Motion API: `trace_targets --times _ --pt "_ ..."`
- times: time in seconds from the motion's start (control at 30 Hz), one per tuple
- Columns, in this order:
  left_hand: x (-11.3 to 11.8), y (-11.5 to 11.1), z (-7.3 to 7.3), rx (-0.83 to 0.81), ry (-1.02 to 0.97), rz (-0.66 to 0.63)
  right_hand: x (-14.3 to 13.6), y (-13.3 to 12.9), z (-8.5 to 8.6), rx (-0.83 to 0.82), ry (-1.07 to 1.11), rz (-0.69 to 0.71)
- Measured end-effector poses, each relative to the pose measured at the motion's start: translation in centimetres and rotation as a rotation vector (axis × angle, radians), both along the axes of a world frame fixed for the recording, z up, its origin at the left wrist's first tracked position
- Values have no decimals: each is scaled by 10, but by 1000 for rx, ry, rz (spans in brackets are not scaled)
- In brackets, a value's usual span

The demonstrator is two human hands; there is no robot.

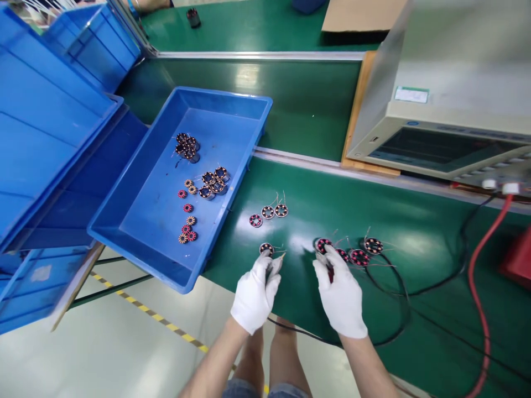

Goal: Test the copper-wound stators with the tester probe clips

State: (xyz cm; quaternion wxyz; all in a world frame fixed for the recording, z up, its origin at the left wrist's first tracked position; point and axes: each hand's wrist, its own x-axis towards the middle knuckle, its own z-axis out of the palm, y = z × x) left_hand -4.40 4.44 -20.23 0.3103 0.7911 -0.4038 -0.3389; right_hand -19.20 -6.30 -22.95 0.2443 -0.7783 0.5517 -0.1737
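The blue tray at ten o'clock holds roughly sixteen wound stator coils. The gloved left hand reaches forward, fingers pinched on one stator coil at its twelve o'clock. Three more coils sit in a row beyond. The gloved right hand, fingers curled, grips a probe touching the first of four coils at one o'clock.

We are seeing the green worktop carrying small wound coils, a blue tray, cables and a tester.
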Motion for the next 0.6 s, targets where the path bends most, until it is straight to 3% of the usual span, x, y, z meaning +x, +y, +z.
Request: trace_targets --times 0.07,0.13,0.2,0.27,0.43,0.6 --pt "-8 7 0 -106 109 23 -6 -3 -1 -58 14 31" --pt "-6 11 -1 -126 162 151 -9 -4 -3 -82 41 116" --pt "5 13 -3 -36 179 314 -8 -6 -3 -38 76 212" --pt "20 11 -5 62 197 393 -4 -10 -1 8 99 288" --pt "41 2 -9 73 451 339 10 -23 10 15 244 473" --pt "42 -1 -9 87 573 330 13 -30 14 -18 321 487"
